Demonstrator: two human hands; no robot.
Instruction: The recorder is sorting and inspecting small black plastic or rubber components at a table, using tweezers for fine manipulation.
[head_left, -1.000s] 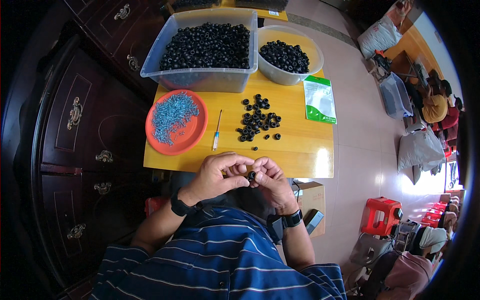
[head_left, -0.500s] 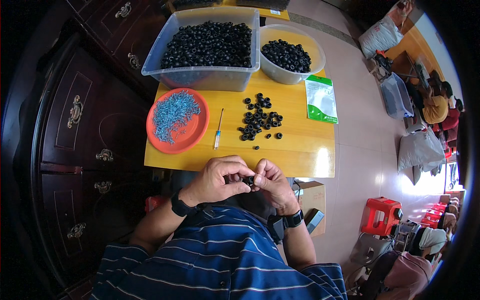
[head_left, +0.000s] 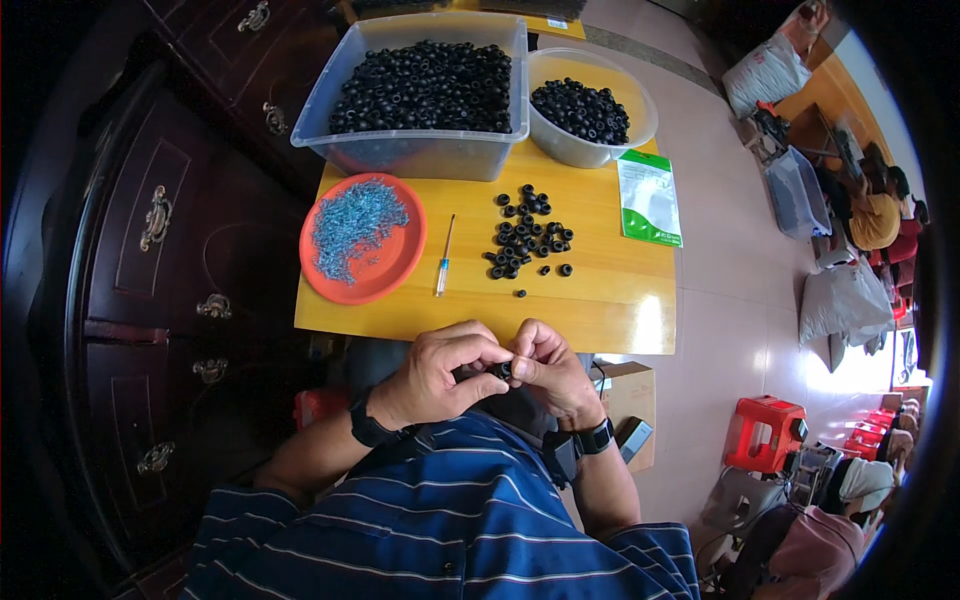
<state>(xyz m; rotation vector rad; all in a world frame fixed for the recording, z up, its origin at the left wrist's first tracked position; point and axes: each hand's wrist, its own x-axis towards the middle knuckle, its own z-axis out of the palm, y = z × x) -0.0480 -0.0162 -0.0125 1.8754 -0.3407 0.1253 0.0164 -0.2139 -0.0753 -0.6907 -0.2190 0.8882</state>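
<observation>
In front of my body, just off the table's near edge, my left hand (head_left: 440, 372) is closed on a small round black plastic piece (head_left: 502, 371), gripping it between thumb and fingers. My right hand (head_left: 556, 378) meets it there, thumb and forefinger pinched together against the piece. Whatever those fingertips hold is too small and covered to make out. On the table, several loose black pieces (head_left: 520, 243) of the same kind lie in a cluster. Left of them rests a screwdriver (head_left: 443, 270) with a clear and blue handle. An orange-red plate (head_left: 385, 278) carries a heap of small silvery-blue screws (head_left: 350, 225).
A large clear bin (head_left: 420, 155) and a round tub (head_left: 575, 152), both holding black pieces, stand at the table's far side. A green and white packet (head_left: 650, 200) lies at the right edge. Dark cabinets (head_left: 180, 280) flank the left; a red stool (head_left: 763, 435) stands right.
The view has shifted slightly, so the table and its things sit a little further right. Both hands stay together at the black piece, with the fingers only slightly moved.
</observation>
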